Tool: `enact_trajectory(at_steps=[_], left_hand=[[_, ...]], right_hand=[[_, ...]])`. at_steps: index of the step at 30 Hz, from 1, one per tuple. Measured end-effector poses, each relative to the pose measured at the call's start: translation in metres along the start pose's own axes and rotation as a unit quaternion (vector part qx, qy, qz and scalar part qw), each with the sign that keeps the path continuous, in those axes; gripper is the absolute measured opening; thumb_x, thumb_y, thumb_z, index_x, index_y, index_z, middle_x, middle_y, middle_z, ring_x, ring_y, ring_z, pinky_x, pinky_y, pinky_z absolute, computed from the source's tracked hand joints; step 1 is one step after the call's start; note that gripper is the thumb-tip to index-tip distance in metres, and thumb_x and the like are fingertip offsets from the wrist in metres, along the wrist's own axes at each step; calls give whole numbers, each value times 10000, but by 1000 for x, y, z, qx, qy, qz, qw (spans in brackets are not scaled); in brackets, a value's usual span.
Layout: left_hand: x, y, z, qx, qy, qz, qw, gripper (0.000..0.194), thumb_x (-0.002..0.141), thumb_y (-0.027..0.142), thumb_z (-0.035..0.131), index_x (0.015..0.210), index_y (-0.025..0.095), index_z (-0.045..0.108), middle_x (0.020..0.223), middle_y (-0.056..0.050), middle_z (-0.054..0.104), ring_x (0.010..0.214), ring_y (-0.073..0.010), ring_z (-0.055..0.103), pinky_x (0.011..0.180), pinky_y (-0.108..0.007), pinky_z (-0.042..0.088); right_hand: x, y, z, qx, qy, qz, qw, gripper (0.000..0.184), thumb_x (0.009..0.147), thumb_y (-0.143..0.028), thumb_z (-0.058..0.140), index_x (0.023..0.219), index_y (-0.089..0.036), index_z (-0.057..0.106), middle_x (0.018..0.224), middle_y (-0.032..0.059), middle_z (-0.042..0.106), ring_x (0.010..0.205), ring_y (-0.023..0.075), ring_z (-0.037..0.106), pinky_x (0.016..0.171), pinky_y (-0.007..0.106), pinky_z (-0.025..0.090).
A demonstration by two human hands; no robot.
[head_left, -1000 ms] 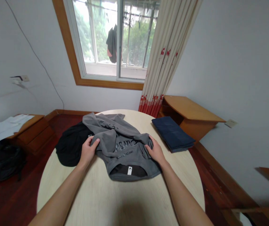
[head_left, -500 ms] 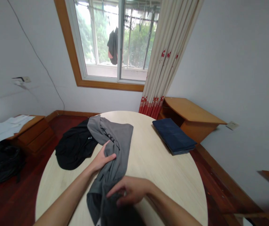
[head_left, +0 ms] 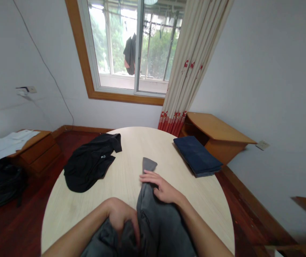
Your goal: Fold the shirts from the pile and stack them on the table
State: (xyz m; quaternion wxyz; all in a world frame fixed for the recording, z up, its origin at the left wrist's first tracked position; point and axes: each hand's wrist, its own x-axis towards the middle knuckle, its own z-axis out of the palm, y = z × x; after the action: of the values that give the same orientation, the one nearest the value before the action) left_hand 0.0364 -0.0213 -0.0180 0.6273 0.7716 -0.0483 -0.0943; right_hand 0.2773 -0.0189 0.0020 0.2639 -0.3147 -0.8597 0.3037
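Observation:
A dark grey garment (head_left: 159, 221) lies bunched at the table's near edge, with a narrow, lighter grey end (head_left: 149, 164) pointing away from me. My left hand (head_left: 122, 214) is closed on its folds at the lower middle, fingertips turned down and partly hidden in the cloth. My right hand (head_left: 162, 187) rests over the narrow part, fingers stretched across it and thumb apart. To the left, a black garment (head_left: 88, 164) with a small light mark lies loosely spread. On the right sits a folded stack of dark blue cloth (head_left: 197, 153).
The round pale table (head_left: 131, 150) fills the middle. Behind it are a window (head_left: 137, 46), a curtain (head_left: 182, 85) and a wooden desk (head_left: 220, 126). At left stand a low drawer cabinet (head_left: 37, 153) with papers and a black bag (head_left: 0, 185) below.
The grey garment has been pulled off the black one and towards me, bunching at the near edge. My left hand moved nearer; my right hand moved forward onto the narrow part.

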Motion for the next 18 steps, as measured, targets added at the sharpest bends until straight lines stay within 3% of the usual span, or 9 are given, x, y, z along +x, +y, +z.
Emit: enact_trajectory(at_steps=[1, 2, 4, 6, 8, 11, 14, 16, 18], left_hand=[[-7, 3, -2, 0, 26, -15, 1000, 544, 644, 329, 805, 1134, 95, 761, 1104, -77, 764, 1019, -282, 720, 898, -273, 550], [-16, 6, -6, 13, 93, -36, 995, 547, 663, 298, 784, 1168, 92, 746, 1146, -85, 752, 1050, -282, 710, 923, -285, 542], [-37, 13, -15, 71, 290, -75, 951, 500, 713, 229, 710, 1202, 124, 733, 1205, -86, 734, 1097, -278, 694, 982, -333, 524], [-55, 21, -26, 155, 471, -95, 863, 454, 761, 185, 620, 1201, 157, 732, 1243, -91, 720, 1156, -274, 668, 1057, -393, 482], [-64, 29, -37, 242, 581, -96, 771, 482, 783, 166, 556, 1241, 173, 707, 1302, -101, 688, 1231, -274, 624, 1120, -442, 425], [-54, 39, -53, 343, 658, -90, 664, 520, 831, 219, 558, 1345, 183, 620, 1359, -111, 645, 1269, -278, 587, 1135, -478, 408], [-32, 46, -61, 416, 673, -119, 601, 581, 888, 344, 591, 1442, 193, 500, 1439, -122, 575, 1328, -287, 526, 1138, -492, 400], [-22, 48, -59, 442, 660, -156, 588, 646, 897, 401, 599, 1484, 192, 432, 1506, -133, 504, 1380, -294, 471, 1154, -492, 376], [-22, 46, -49, 440, 635, -211, 599, 639, 910, 440, 579, 1476, 176, 441, 1511, -148, 495, 1383, -302, 468, 1151, -484, 377]], right_hand=[[1, -1, 4, -28, -36, 19, 999, 679, 687, -56, 484, 1327, -228, 628, 1429, 67, 592, 1430, 254, 410, 1188, 501, 296], [2, -3, 6, -60, -63, 42, 995, 671, 679, -52, 494, 1310, -222, 644, 1394, 73, 620, 1399, 256, 450, 1171, 475, 326], [4, -12, 7, -137, -83, 108, 981, 572, 727, -80, 519, 1259, -210, 680, 1291, 98, 681, 1283, 269, 562, 1096, 429, 411], [4, -27, 4, -220, -90, 195, 952, 427, 818, -161, 522, 1200, -177, 714, 1173, 151, 725, 1136, 308, 655, 978, 429, 486], [-1, -47, 0, -285, -117, 270, 912, 364, 874, -234, 506, 1136, -124, 734, 1094, 214, 737, 1024, 359, 699, 869, 448, 522], [-19, -77, -2, -260, -253, 288, 886, 256, 796, -231, 591, 952, -121, 762, 961, 179, 765, 873, 331, 729, 704, 362, 541], [-42, -90, -7, -39, -410, 292, 863, 155, 707, -153, 598, 779, -188, 730, 695, 0, 726, 626, 168, 685, 546, 215, 493], [-54, -84, -16, 79, -379, 329, 861, 171, 737, -147, 563, 800, -187, 716, 612, -45, 667, 521, 107, 619, 518, 179, 473], [-61, -66, -30, 79, -252, 350, 899, 178, 792, -199, 581, 897, -164, 721, 627, -27, 670, 519, 103, 604, 538, 189, 473]])
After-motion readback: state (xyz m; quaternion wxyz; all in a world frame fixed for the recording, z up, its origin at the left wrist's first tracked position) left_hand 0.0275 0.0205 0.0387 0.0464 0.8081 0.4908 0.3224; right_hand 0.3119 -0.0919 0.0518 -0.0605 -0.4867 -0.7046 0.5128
